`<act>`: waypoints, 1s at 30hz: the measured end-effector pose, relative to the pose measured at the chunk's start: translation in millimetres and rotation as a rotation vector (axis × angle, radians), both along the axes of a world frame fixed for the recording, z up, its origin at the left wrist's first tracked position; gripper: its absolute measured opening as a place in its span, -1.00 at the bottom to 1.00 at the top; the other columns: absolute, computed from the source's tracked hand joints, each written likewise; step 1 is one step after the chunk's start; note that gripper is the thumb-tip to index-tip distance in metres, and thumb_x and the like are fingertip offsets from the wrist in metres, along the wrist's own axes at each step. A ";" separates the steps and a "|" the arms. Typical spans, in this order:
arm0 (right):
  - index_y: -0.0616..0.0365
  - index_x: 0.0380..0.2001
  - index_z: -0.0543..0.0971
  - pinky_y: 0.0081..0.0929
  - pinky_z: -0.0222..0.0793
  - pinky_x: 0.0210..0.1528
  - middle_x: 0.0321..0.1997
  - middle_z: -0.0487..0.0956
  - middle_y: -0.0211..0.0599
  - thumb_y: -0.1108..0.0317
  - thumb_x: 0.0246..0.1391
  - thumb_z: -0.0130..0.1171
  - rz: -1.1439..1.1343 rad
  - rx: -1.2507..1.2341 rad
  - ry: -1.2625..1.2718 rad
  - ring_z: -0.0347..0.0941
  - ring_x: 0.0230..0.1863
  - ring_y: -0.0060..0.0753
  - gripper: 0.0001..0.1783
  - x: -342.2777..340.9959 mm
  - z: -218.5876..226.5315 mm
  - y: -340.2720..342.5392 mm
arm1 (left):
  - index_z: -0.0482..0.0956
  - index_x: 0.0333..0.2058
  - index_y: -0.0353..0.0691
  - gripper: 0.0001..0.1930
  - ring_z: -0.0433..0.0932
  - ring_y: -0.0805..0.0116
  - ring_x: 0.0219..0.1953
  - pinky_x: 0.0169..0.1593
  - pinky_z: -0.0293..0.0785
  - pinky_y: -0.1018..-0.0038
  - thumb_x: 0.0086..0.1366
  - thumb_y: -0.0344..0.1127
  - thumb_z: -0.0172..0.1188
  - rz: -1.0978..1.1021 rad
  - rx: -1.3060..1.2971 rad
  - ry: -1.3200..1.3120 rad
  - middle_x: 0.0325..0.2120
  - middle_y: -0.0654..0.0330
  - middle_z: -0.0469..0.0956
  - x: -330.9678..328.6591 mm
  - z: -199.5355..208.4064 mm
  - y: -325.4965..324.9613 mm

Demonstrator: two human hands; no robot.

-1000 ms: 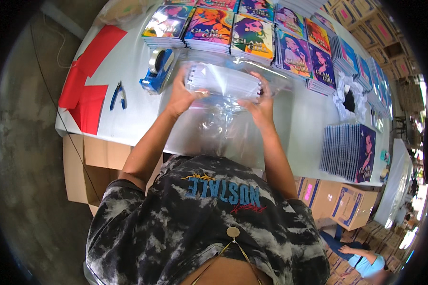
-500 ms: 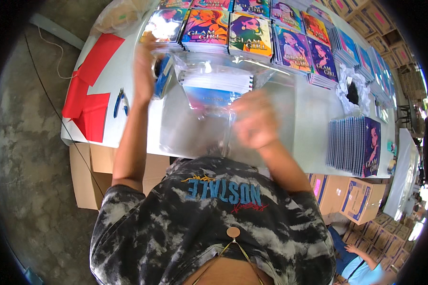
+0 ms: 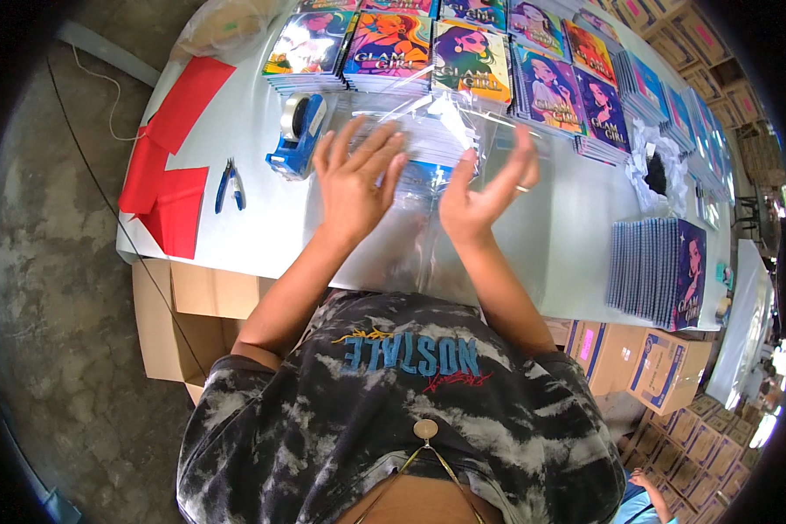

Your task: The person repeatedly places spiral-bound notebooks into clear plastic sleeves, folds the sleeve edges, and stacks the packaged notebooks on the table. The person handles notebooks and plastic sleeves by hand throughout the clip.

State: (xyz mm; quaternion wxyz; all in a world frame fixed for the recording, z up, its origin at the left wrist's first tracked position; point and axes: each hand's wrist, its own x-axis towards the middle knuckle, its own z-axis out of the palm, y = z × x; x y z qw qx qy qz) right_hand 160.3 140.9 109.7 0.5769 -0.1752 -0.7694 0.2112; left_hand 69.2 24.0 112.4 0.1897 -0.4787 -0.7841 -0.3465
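Where the table point(image 3: 262, 244) edge meets the person's dark tie-dyed shirt, brown cardboard boxes point(image 3: 188, 314) stand on the floor at the left, and further boxes with pink and blue labels point(image 3: 664, 371) sit under the table's right end. Just beyond the edge, both hands hover over a clear plastic bag point(image 3: 419, 253) lying flat on the white table. Its long axis runs from the near edge away toward the far side, the far end pointing at the rows of booklets. The left hand point(image 3: 358, 179) is spread, fingers apart, palm down on or just above the bag, gripping nothing. The right hand point(image 3: 485, 188) is released too, raised on edge with the palm turned toward the left hand and a ring on one finger. Under the far part of the bag lies what looks like a pale stack of booklets point(image 3: 424, 140), though glare makes it hard to tell. Left of the hands sit a blue tape dispenser point(image 3: 299, 135), small blue-handled pliers point(image 3: 230, 183) and red paper sheets point(image 3: 170, 166). At the right, a stack of booklets point(image 3: 659, 271) stands on edge. Along the far side run stacks of colourful illustrated booklets point(image 3: 472, 61), rectangular, in purple, orange and blue.
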 end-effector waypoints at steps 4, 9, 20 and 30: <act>0.24 0.02 0.39 -0.15 -0.09 0.19 -0.04 0.45 -0.16 0.32 0.01 0.08 -0.120 0.000 -0.416 0.23 0.13 -0.11 -0.53 22.2 -11.5 -7.1 | 0.52 -0.07 -0.18 -0.67 0.31 0.21 0.14 0.27 -0.13 0.12 0.19 -0.24 0.10 -0.142 -0.106 -0.010 0.00 0.17 0.46 13.8 10.0 8.4; 0.17 -0.04 0.45 -0.21 0.05 0.16 -0.03 0.45 -0.28 0.36 0.00 0.07 0.041 0.118 -0.487 0.28 0.10 -0.26 -0.60 13.6 -5.3 -16.0 | 0.37 0.04 -0.32 -0.55 0.39 0.08 0.03 0.19 0.11 0.20 0.13 -0.39 0.04 -0.323 0.100 -0.676 -0.01 -0.05 0.43 -0.1 29.5 12.5; 0.05 -0.04 0.47 -0.28 0.12 0.08 0.02 0.42 -0.38 0.34 -0.01 0.08 0.089 0.164 -0.545 0.28 0.11 -0.33 -0.61 18.4 -4.8 -12.0 | 0.58 -0.30 -0.39 -0.83 0.53 0.46 -0.32 -0.22 0.44 0.56 0.11 -0.46 0.18 -0.608 0.317 -0.967 -0.36 0.19 0.60 -114.6 75.5 70.9; 0.04 -0.28 0.55 -0.35 0.17 0.03 -0.07 0.50 -0.43 0.60 -0.23 0.20 0.072 -0.238 0.069 0.36 0.02 -0.31 -0.65 -0.1 -3.3 -20.0 | 0.61 -0.36 -0.20 -0.78 0.57 0.23 -0.15 -0.02 0.46 0.34 -0.05 -0.57 0.21 -0.441 0.050 -0.130 -0.32 0.16 0.61 -12.0 11.4 20.2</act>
